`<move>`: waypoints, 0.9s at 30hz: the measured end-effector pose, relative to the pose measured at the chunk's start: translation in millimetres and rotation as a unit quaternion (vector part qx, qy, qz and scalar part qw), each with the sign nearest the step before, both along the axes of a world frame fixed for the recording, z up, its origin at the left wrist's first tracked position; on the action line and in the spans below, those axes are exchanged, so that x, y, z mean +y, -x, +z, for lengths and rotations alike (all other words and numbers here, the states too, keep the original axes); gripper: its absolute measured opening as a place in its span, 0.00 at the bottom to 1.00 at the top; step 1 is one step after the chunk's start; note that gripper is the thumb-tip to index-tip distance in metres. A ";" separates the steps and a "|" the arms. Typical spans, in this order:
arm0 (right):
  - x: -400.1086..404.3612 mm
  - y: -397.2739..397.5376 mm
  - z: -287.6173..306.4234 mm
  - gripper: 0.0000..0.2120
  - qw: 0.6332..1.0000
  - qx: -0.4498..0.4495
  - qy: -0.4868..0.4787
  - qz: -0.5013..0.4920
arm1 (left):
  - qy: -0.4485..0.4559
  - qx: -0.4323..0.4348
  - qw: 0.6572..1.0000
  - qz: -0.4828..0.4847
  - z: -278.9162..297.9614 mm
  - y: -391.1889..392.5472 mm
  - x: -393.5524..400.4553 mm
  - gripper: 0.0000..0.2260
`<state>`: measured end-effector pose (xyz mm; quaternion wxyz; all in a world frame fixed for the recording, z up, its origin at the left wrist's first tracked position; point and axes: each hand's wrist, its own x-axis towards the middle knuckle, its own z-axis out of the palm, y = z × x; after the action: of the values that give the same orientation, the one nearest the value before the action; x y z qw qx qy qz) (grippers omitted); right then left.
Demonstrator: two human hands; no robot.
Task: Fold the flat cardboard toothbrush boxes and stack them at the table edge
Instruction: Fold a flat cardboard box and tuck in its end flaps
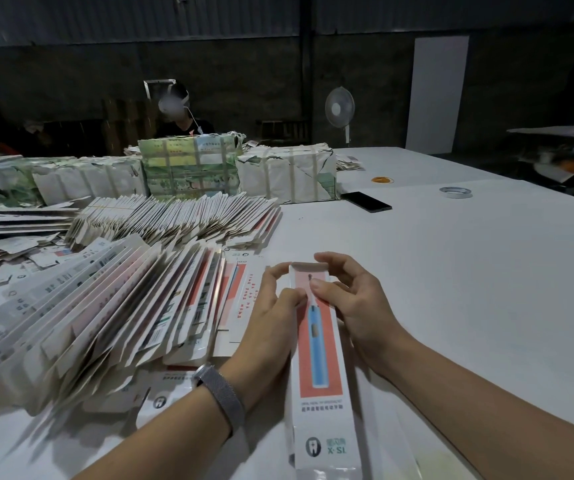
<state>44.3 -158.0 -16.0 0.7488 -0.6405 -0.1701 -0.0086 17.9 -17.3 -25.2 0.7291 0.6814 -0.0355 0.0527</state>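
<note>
Pinching the far end of the toothbrush box [318, 341] just right of the flat stack [105, 306], left hand [271, 306] and right hand [354, 303] risked crushing its flap.

The toothbrush box [320, 344] lies on the table [469, 289], flat boxes [112, 306] just left, phone [365, 201] behind.
</note>
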 end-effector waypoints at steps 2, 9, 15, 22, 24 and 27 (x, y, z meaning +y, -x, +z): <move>1.1 -0.1 0.5 0.12 1.000 0.006 0.003 0.008 | 0.003 -0.002 1.000 -0.005 -0.3 0.5 1.1 0.12; 0.6 -0.8 1.1 0.09 1.000 0.010 0.025 -0.001 | 0.008 0.004 1.000 -0.004 -0.5 1.9 1.6 0.13; 2.5 -2.1 4.1 0.06 0.999 0.024 0.014 -0.042 | -0.065 -0.015 0.997 -0.032 4.3 7.8 -0.9 0.07; 1.2 -4.5 2.9 0.06 0.995 0.047 0.043 -0.075 | -0.144 -0.021 0.989 -0.040 6.9 10.9 -2.3 0.10; 1.4 -4.2 2.6 0.04 0.995 0.054 0.035 -0.070 | -0.141 -0.021 0.989 -0.038 7.2 10.9 -2.2 0.11; 2.8 -3.0 3.8 0.05 0.996 0.056 0.039 -0.062 | -0.137 -0.027 0.990 -0.036 7.9 11.3 -3.6 0.10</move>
<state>47.3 -155.2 -12.2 0.7299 -0.6777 -0.0887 -0.0126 6.6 -20.9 -17.2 0.6288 0.7718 -0.0862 0.0391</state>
